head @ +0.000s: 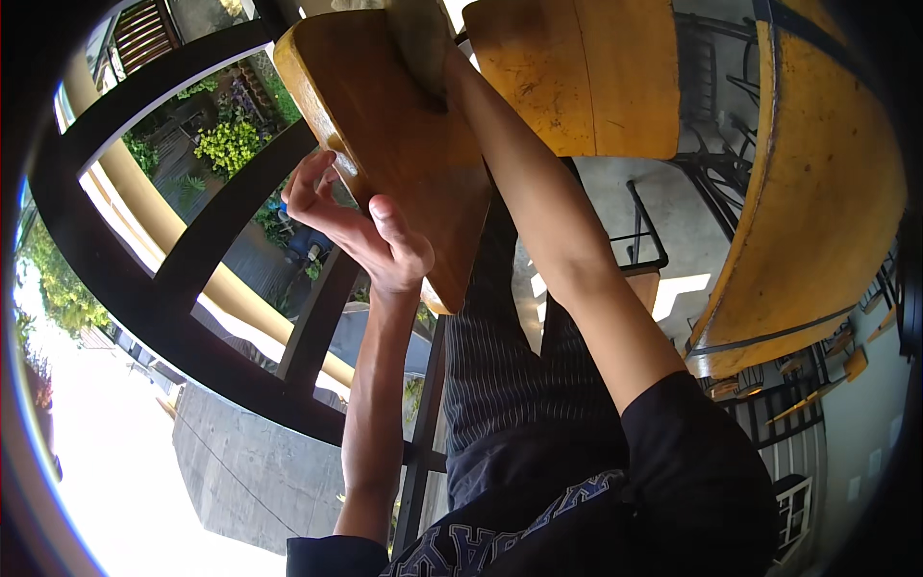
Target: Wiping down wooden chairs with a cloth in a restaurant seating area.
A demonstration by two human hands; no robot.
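Note:
A brown wooden tabletop [404, 151] with rounded corners and a thick, shiny edge slants in front of me. My left hand [368, 231] is at its left edge, palm partly upturned, fingers loosely curled and thumb apart. Nothing shows in that hand, and whether it touches the edge is hard to tell. My right arm reaches across the far part of the tabletop. There my right hand [448, 63] is on a grey-brown cloth [414, 43] that lies against the wood and hides most of the fingers.
Black railing bars [231, 195] run along the left, with plants [231, 148] beyond. At the upper right stands another wooden tabletop [577, 79]. A larger wooden table [807, 187] with a dark band curves along the right. Below it are several chairs [793, 375] on a concrete floor.

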